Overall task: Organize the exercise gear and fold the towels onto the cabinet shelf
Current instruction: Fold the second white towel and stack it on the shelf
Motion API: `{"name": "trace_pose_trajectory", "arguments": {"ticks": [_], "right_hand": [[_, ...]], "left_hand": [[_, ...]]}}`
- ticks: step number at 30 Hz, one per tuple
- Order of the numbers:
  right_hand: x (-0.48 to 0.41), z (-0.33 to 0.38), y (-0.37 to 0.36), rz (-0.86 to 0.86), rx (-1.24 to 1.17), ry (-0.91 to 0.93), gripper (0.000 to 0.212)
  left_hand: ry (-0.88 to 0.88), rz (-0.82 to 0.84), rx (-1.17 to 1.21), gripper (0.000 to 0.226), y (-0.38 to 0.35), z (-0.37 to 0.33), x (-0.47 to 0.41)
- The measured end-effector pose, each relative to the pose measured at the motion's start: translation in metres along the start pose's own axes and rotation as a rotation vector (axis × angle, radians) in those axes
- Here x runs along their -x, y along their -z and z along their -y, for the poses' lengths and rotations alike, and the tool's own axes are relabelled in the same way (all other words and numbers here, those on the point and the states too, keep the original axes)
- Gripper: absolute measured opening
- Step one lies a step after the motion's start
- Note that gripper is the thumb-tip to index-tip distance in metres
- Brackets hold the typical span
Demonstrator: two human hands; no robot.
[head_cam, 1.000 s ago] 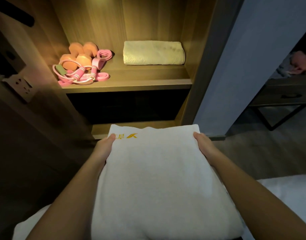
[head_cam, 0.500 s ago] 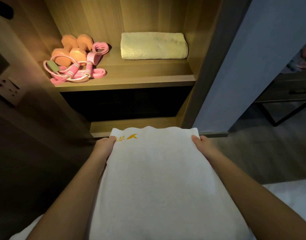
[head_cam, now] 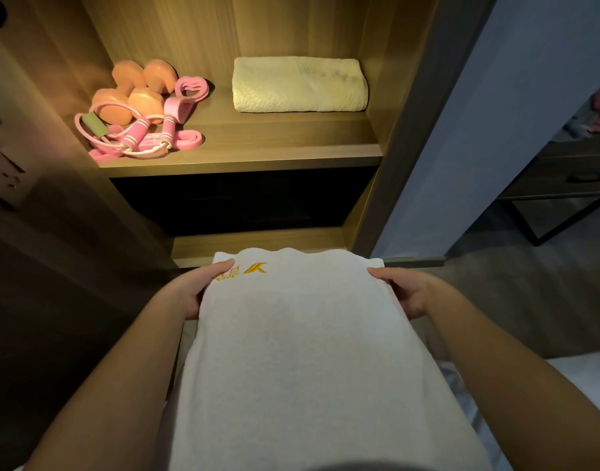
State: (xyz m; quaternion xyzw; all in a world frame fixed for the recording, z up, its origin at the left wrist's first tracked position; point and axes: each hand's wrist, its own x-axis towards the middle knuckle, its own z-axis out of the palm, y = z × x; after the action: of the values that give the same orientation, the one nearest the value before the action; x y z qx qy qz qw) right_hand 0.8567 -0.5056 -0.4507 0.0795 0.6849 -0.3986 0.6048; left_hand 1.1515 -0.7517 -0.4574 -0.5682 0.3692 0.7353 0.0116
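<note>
Towel (head_cam: 291, 351) in curled left hand (head_cam: 193, 294), right hand (head_cam: 410, 293)

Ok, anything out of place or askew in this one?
Nothing stands out: the folded cream towel lies neatly on the wooden shelf, pink exercise gear bunched beside it; left hand and right hand hold the white towel.

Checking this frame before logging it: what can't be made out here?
All in the head view:
- Lower compartment: too dark to show any contents.
- White towel: near end cut off by the bottom edge.
- Left hand and right hand: parts beneath hidden by the towel.
- Gold embroidery: partly covered by the left thumb, unreadable.
</note>
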Motion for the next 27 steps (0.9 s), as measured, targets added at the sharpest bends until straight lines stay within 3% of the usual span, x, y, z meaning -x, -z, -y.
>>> {"name": "trace_pose_trajectory", "arguments": {"ticks": [6, 10, 14, 16, 21, 25, 27], "right_hand": [[-0.001, 0.005, 0.005, 0.010, 0.033, -0.014, 0.064], [-0.005, 0.006, 0.003, -0.073, 0.062, 0.114, 0.055], [0.004, 0.004, -0.003, -0.035, 0.064, 0.161, 0.044], [0.012, 0.010, -0.004, -0.090, 0.097, 0.261, 0.035], [0.063, 0.043, -0.004, -0.218, 0.158, 0.734, 0.016], [0.124, 0.070, -0.003, -0.116, 0.116, 1.123, 0.015], [0.144, 0.080, -0.005, -0.086, 0.089, 1.228, 0.014]], "left_hand": [[-0.015, -0.027, -0.071, 0.042, 0.000, -0.004, -0.002], [-0.068, -0.072, -0.085, 0.036, 0.001, -0.004, 0.001], [-0.152, -0.057, -0.109, 0.031, -0.001, -0.004, 0.011], [-0.296, -0.077, -0.125, 0.029, -0.003, -0.008, 0.020], [-0.732, -0.179, -0.201, 0.020, -0.001, -0.039, 0.078], [-1.059, -0.251, -0.182, 0.005, -0.002, -0.075, 0.146], [-1.196, -0.273, -0.181, 0.006, -0.008, -0.087, 0.172]]}}
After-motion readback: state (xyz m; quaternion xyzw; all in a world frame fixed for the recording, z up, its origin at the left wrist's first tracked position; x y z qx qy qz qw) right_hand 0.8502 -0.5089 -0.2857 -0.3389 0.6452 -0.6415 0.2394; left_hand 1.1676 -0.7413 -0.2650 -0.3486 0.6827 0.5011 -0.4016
